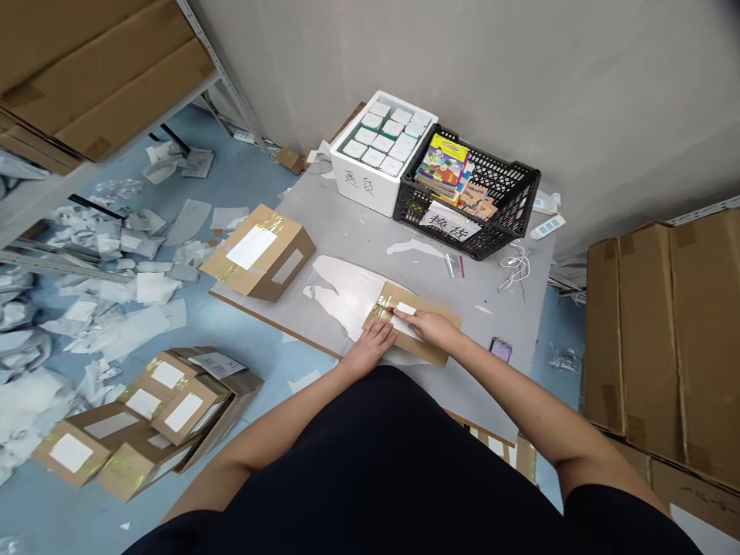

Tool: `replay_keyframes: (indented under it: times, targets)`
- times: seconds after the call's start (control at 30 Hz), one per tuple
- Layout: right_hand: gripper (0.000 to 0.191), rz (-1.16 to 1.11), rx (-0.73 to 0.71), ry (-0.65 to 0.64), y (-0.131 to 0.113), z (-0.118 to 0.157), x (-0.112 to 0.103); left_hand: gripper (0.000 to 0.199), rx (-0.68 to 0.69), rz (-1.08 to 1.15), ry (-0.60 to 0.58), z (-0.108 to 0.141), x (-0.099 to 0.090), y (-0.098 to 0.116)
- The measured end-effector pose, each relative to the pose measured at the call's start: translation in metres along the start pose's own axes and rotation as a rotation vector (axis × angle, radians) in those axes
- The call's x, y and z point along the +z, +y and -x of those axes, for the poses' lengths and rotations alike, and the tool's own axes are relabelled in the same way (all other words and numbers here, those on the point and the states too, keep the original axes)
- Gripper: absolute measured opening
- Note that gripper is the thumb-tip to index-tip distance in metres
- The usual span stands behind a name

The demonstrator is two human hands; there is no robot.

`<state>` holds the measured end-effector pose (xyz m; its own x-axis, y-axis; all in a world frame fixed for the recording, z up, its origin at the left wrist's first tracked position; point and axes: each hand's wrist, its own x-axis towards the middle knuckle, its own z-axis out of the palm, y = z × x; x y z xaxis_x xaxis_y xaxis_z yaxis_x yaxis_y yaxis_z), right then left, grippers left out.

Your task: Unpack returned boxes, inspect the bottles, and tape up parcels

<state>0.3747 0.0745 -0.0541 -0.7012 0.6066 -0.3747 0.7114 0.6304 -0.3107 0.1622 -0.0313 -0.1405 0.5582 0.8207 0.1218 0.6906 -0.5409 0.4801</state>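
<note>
A flat brown cardboard box (425,351) with a white label and shiny yellowish tape lies in front of me on the grey table. My left hand (377,339) rests on the box's left part, fingers laid flat near the taped edge. From the right, my right hand (431,327) reaches over the box, its fingers closed on a small red-and-black tool (391,310) whose tip meets the tape. Most of that tool is hidden, so its exact kind is unclear. Under the box spreads a torn whitish sheet (347,281).
Left on the table stands a taped carton (280,245). Behind are a white foam box (364,189) of small white boxes and a black crate (502,239) with booklets. A phone (500,349) lies right. Stacked cartons (144,416) and scattered paper (150,331) cover the floor at left.
</note>
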Motion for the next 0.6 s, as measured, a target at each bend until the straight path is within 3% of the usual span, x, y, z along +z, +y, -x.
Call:
replay_keyframes:
  times: [0.27,0.6]
  targets:
    - [0.055,0.149,-0.025,-0.139,0.000,-0.002,-0.018,0.048,0.038,-0.190,0.012,-0.002,0.004,-0.004]
    - [0.056,0.164,-0.008,-0.161,-0.002,-0.002,-0.020,0.046,-0.007,-0.240,-0.024,-0.005,-0.002,0.000]
